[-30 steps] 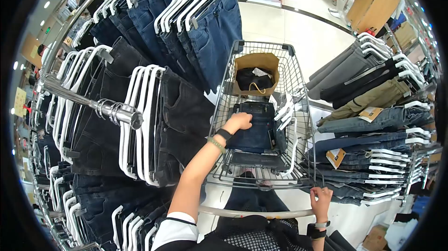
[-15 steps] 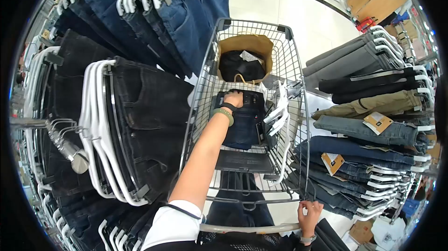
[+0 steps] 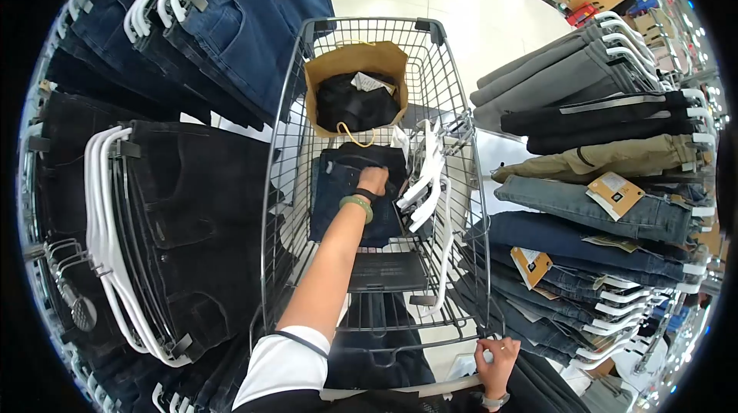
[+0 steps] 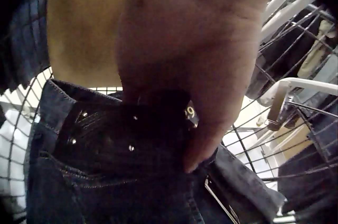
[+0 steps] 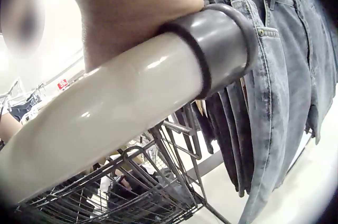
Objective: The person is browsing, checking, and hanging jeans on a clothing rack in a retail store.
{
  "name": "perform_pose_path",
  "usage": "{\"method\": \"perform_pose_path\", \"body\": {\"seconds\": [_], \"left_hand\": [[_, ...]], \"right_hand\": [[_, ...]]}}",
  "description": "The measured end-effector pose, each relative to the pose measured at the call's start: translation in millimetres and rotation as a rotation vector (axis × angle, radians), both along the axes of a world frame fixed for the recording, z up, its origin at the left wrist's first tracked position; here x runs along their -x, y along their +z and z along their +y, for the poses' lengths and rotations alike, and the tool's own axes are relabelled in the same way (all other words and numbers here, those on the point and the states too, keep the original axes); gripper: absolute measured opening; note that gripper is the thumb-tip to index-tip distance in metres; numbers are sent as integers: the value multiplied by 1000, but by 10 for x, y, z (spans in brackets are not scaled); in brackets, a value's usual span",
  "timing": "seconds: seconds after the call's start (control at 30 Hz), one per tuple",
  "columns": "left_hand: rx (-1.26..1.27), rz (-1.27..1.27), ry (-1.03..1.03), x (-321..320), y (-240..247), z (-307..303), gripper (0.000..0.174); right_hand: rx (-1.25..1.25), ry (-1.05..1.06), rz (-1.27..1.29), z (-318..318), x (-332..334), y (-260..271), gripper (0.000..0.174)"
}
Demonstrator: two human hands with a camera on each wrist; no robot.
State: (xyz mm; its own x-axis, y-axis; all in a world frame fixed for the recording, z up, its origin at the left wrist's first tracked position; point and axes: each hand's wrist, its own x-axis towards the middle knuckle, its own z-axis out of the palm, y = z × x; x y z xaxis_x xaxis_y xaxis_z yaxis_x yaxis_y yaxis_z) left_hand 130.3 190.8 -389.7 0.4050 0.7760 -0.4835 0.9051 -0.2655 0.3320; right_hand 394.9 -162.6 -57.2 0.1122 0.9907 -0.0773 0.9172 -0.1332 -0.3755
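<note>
In the head view, my left hand (image 3: 373, 181) pinches the upper part of folded dark jeans (image 3: 338, 205) inside the wire cart (image 3: 269, 205). The left wrist view shows the hand (image 4: 185, 49) over the dark waistband (image 4: 105, 134), its thumb pressed on the cloth and the other fingers mostly hidden. A small "29" label (image 4: 191, 113) shows beside them. My right hand (image 3: 498, 359), fingers curled, is at the cart's near right corner; whether it grips the rim is unclear. Its wrist lies over the pale handle (image 5: 121, 97).
A brown paper bag (image 3: 315, 90) with black clothing stands at the cart's far end. White hangers (image 3: 430, 175) lie along the cart's right side. Racks of dark jeans (image 3: 207, 205) flank the left; trousers and tagged jeans (image 3: 584, 205) hang on the right.
The cart and racks have shifted left in the head view. My left hand has moved from flat on the jeans to pinching them, and their upper part now looks rumpled. The right hand stays at the corner.
</note>
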Motion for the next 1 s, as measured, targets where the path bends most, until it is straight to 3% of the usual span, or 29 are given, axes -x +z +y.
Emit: {"method": "perform_pose_path", "body": {"seconds": [0.07,0.13,0.33,0.4,0.43,0.53,0.67,0.77,0.8,0.9,1.0], "left_hand": [[105,53,-88,5,199,-90,49],[287,189,-212,-47,463,-127,30],[281,404,-228,143,1301,-139,23],[484,495,-409,159,1753,-296,19],[429,493,-382,131,2303,-515,15],[203,374,-344,269,3087,-1016,28],[-212,126,-233,561,4219,-1777,27],[-576,-2,1,635,5268,-3021,34],[-475,50,75,637,5608,-3336,34],[-555,-35,239,759,6068,-4308,36],[-491,-131,151,912,6109,-5023,35]], "right_hand": [[-21,20,12,1,-63,-25,8],[-40,19,54,19,-146,-14,11],[-134,103,87,236,-279,-214,9],[-169,151,75,143,-407,-204,7],[-162,154,84,108,-459,-173,6],[-207,193,102,155,-567,-229,3],[-266,237,116,306,-713,-319,5],[-306,265,127,191,-847,-340,6],[-311,269,135,205,-843,-354,6],[-369,330,145,231,-769,-399,7],[-364,347,86,102,-725,-442,7]]}}
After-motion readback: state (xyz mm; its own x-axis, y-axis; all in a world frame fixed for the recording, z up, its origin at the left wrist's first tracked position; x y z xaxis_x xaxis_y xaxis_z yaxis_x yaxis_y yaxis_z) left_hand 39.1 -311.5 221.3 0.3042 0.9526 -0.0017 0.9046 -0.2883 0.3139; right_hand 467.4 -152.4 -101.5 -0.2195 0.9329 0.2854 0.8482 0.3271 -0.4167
